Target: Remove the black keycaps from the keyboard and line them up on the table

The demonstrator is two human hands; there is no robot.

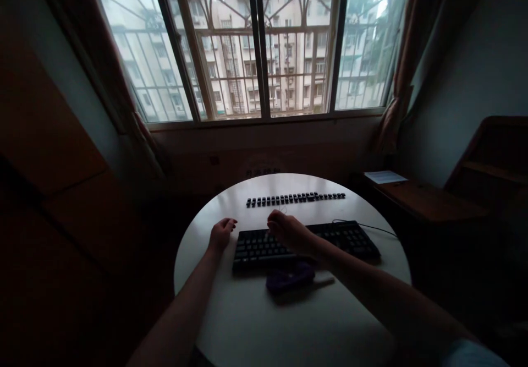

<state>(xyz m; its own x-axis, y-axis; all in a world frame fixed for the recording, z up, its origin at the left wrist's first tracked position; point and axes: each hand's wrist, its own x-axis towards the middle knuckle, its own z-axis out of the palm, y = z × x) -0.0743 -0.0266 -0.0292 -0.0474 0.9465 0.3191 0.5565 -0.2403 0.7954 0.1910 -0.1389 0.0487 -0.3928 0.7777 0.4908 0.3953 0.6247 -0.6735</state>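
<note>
A black keyboard (264,248) lies on the round white table (231,306). My right hand (289,230) is over its upper middle, fingers pinched together. Thin wires stick up past the fingertips, and they look like part of a wire keycap puller (282,209); the rest is hidden in the hand. My left hand (221,234) rests on the table just left of the keyboard's far corner, loosely curled, with fingertips apart and nothing visible in it. Beyond the keyboard, loose black keycaps (284,199) stand in long rows.
A dark purple item (291,278) with a pale, handle-like end lies in front of the keyboard. A cable (377,228) runs off to the right. Behind are a barred window (264,70) and curtains. Paper (385,177) lies on a wooden surface at right.
</note>
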